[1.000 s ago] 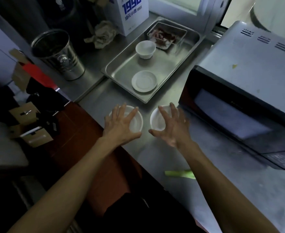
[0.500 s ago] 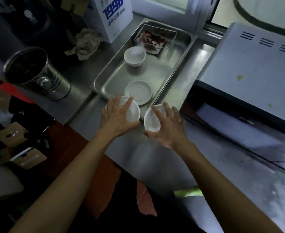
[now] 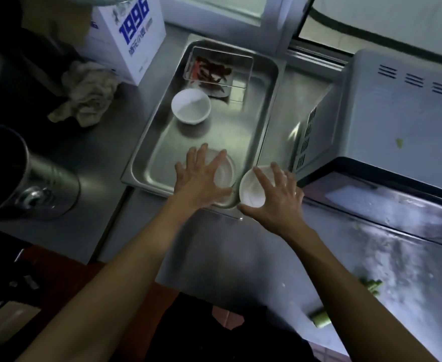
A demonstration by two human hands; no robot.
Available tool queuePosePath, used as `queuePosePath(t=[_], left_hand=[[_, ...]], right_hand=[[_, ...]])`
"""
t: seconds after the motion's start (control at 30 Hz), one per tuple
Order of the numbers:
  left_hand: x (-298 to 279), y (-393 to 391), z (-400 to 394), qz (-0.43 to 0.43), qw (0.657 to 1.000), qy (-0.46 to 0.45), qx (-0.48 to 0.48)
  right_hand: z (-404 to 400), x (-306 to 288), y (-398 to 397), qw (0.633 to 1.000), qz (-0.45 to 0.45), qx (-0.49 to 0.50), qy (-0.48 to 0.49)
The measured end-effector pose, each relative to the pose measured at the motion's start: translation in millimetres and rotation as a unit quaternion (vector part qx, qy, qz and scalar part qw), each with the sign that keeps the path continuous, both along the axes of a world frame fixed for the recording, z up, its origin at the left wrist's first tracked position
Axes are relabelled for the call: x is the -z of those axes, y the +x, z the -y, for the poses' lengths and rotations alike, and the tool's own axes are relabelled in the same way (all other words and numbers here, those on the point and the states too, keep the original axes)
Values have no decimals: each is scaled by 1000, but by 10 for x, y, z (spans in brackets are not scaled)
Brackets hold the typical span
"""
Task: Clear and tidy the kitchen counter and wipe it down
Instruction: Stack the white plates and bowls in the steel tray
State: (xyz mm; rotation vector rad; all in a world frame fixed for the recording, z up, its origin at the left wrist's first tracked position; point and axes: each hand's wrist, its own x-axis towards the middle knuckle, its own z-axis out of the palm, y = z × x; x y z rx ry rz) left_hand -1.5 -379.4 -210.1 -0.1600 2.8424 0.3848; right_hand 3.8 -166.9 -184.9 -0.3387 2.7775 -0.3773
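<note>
My left hand [image 3: 201, 178] grips a small white bowl [image 3: 225, 176] from above, over the near right corner of the steel tray [image 3: 157, 155]; the saucer that lay there is hidden beneath it. My right hand [image 3: 274, 199] holds a second small white bowl [image 3: 251, 189], tilted, just outside the tray's right rim. Further back in the tray stands another white bowl [image 3: 191, 105], and behind it a clear box of dried red chillies [image 3: 214, 71].
A microwave [image 3: 387, 121] fills the right side of the steel counter [image 3: 230, 252]. A crumpled rag [image 3: 89, 92] and a white 1996 box [image 3: 128, 35] lie at the back left, a steel bucket [image 3: 19, 176] at left. Green vegetable scraps [image 3: 321, 318] lie near the front edge.
Both hands lifted the two bowls off the counter and carried them forward; the left bowl is now over the tray's near corner, the right one beside its rim.
</note>
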Motion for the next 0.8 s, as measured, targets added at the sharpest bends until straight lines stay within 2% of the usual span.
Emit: queuePosePath(t=[0.27,0.8], left_hand=[[298,-344,-77,48,997,-1,61],[668,-560,36,70,992,-21,102]], right_hand=[[160,-9,-67,998,-6,66,-5],[342,220,-396,997,16,68,-20]])
